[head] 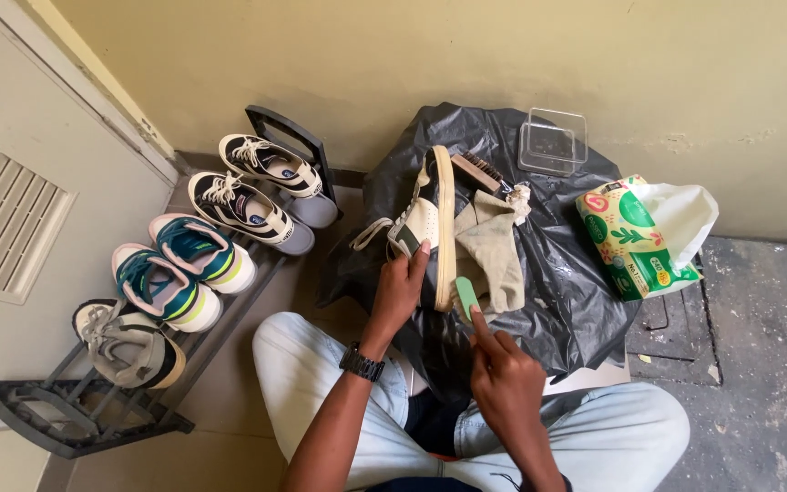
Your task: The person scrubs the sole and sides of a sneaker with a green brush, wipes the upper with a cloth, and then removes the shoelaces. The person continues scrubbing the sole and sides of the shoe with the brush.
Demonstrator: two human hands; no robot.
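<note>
My left hand [400, 290] grips the white sneaker [425, 223] on its side at centre frame, over the black plastic bag [557, 273]. My right hand [503, 378] pinches a small green brush [465, 296] against the sole edge. I judge I'm scrubbing the sole; next I'd need short, firm strokes along the rim.

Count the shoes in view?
6: five on the rack — two black-white, two teal, one grey; one sneaker in the left hand.
</note>
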